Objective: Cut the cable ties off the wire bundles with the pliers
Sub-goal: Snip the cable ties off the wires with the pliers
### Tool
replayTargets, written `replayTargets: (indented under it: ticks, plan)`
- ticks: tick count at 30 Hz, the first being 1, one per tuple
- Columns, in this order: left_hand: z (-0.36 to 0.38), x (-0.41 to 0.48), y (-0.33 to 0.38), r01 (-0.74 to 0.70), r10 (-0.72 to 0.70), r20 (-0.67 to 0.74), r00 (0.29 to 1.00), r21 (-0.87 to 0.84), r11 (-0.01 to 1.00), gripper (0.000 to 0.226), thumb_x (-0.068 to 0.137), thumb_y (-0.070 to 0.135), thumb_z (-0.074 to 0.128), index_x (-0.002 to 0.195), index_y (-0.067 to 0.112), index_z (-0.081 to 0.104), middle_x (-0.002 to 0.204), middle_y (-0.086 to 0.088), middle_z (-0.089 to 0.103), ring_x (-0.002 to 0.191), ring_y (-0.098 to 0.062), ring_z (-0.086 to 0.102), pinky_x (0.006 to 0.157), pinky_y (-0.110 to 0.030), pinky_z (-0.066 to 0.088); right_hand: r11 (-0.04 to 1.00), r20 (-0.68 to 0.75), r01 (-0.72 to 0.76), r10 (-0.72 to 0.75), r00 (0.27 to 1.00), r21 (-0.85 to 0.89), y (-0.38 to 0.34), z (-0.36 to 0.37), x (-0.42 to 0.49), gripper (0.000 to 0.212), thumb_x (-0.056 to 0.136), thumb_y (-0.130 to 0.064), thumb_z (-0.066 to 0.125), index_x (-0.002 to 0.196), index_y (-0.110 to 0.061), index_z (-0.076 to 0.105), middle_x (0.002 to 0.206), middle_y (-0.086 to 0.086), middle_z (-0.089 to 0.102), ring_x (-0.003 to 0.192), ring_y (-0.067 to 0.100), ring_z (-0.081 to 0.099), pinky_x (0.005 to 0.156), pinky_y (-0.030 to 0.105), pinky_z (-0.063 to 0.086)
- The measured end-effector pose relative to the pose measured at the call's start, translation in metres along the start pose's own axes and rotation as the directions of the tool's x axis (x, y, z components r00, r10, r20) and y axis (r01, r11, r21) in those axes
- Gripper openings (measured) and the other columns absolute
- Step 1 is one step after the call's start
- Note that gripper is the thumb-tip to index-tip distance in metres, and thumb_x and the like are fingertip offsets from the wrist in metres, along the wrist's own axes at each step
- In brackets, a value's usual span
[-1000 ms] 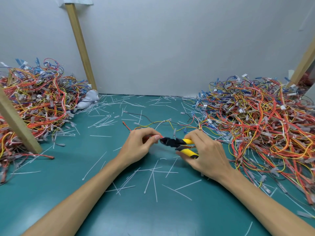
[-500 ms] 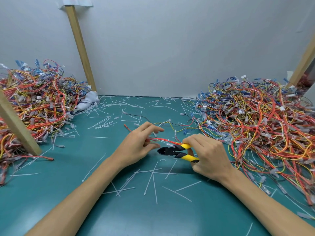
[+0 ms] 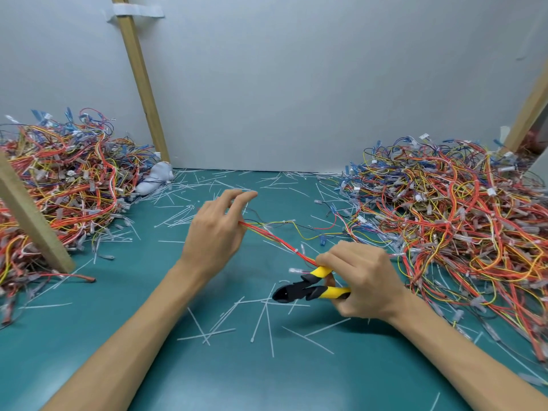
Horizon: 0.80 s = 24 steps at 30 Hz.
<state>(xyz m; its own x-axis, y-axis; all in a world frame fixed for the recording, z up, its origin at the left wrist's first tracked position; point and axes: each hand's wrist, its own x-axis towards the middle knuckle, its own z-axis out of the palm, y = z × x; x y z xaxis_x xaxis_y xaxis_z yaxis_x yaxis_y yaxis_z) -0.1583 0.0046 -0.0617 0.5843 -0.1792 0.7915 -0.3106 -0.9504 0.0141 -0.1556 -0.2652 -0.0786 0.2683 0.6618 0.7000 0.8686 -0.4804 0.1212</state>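
in mid-frame, wire bundle (image 3: pixel 275 240): red and yellow strands stretched on a slant between the two hands, lifted off the green mat (image 3: pixel 296 381). a small white cable tie (image 3: pixel 296 250) seems to sit on it just up-left of the right hand, but it is too small to be sure.
progress: many cut ties (image 3: pixel 268 318) litter the mat, so plenty looks done. the big right pile (image 3: pixel 444 218) suggests much is left, and this bundle looks not yet freed.
pliers (image 3: pixel 308 287): yellow and black, just below the bundle's lower end, nose pointing left, jaws nearly together and on nothing.
right hand (image 3: pixel 361 280): curled round the pliers' handles, its fingertips also at the bundle's lower end.
left hand (image 3: pixel 216 232): at the bundle's upper end, which vanishes under it. two fingers are stretched out, and i cannot tell whether it pinches the wires.
left pile (image 3: pixel 59 188): left edge of the frame, well apart from both hands.
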Motion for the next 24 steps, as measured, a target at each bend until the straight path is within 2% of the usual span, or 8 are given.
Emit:
replayTargets:
  ticks: [4,7,11,14,16,18,20,24]
  plan:
    - [-0.007,0.002,-0.004,-0.039,0.05,-0.205,0.977,0.058,0.998,0.026,0.092,0.008,0.058,0.118,0.008,0.063,0.1,-0.004,0.067,0.077,-0.025,0.06,0.073,-0.038,0.044,0.996,-0.015,-0.003,0.002,1.0,-0.089,0.006,-0.001,0.002,0.02,0.064,-0.008,0.058,0.082,-0.012,0.068,0.068,-0.002,0.057,0.058,0.023,0.047,0.048,0.031,0.039]
    - [-0.013,0.003,-0.01,-0.056,0.041,-0.188,0.981,-0.073,0.996,0.022,0.086,0.022,0.071,0.105,0.011,0.068,0.079,0.004,0.068,0.067,-0.017,0.063,0.075,-0.038,0.037,0.967,0.023,-0.103,0.112,0.993,-0.234,0.017,-0.003,-0.002,0.029,0.059,-0.008,0.064,0.086,-0.016,0.069,0.074,-0.004,0.063,0.062,0.024,0.052,0.051,0.032,0.043]
    - [-0.011,0.003,0.001,0.116,-0.096,0.067,0.993,-0.435,0.893,0.023,0.071,0.027,0.085,0.086,0.017,0.071,0.07,0.011,0.067,0.065,-0.004,0.056,0.073,-0.026,0.042,0.898,0.098,-0.233,0.288,0.953,-0.372,0.032,-0.002,-0.009,0.045,0.044,-0.006,0.069,0.089,-0.016,0.067,0.072,-0.003,0.061,0.066,0.027,0.053,0.053,0.031,0.043]
    - [-0.004,0.004,0.003,0.331,-0.14,0.328,0.934,-0.647,0.687,0.018,0.072,0.022,0.084,0.087,0.023,0.074,0.073,0.007,0.072,0.067,-0.005,0.066,0.067,-0.019,0.05,0.831,0.143,-0.34,0.439,0.887,-0.441,0.047,-0.003,-0.015,0.052,0.039,-0.005,0.074,0.089,-0.015,0.067,0.071,-0.002,0.062,0.068,0.027,0.053,0.055,0.03,0.041]
    - [0.002,0.0,0.003,0.426,-0.096,0.475,0.875,-0.658,0.621,0.015,0.077,0.024,0.08,0.091,0.026,0.075,0.073,0.003,0.072,0.066,-0.014,0.064,0.064,-0.026,0.049,0.784,0.206,-0.401,0.541,0.815,-0.473,0.056,-0.003,-0.02,0.05,0.047,-0.008,0.074,0.094,-0.018,0.066,0.079,-0.003,0.065,0.076,0.026,0.054,0.063,0.032,0.043]
    - [0.01,-0.006,0.007,0.43,-0.06,0.518,0.853,-0.632,0.645,0.009,0.082,0.028,0.077,0.091,0.027,0.075,0.065,0.004,0.066,0.057,-0.013,0.052,0.057,-0.025,0.04,0.761,0.269,-0.41,0.588,0.763,-0.502,0.06,-0.002,-0.023,0.046,0.058,-0.014,0.07,0.102,-0.023,0.062,0.09,-0.006,0.066,0.086,0.023,0.053,0.071,0.033,0.041]
    - [0.016,-0.011,0.015,0.384,-0.072,0.469,0.88,-0.615,0.689,0.007,0.083,0.034,0.074,0.088,0.029,0.074,0.057,0.013,0.056,0.05,-0.002,0.043,0.053,-0.017,0.034,0.768,0.292,-0.39,0.579,0.761,-0.507,0.06,0.0,-0.023,0.044,0.061,-0.015,0.069,0.103,-0.024,0.06,0.092,-0.006,0.066,0.087,0.022,0.052,0.072,0.032,0.037]
    - [0.017,-0.014,0.02,0.304,-0.1,0.362,0.927,-0.569,0.764,0.016,0.081,0.048,0.072,0.088,0.034,0.072,0.051,0.012,0.046,0.046,-0.006,0.039,0.048,-0.016,0.025,0.798,0.324,-0.359,0.544,0.774,-0.484,0.058,-0.002,-0.022,0.045,0.061,-0.011,0.071,0.103,-0.022,0.061,0.093,-0.004,0.065,0.085,0.022,0.051,0.072,0.031,0.037]
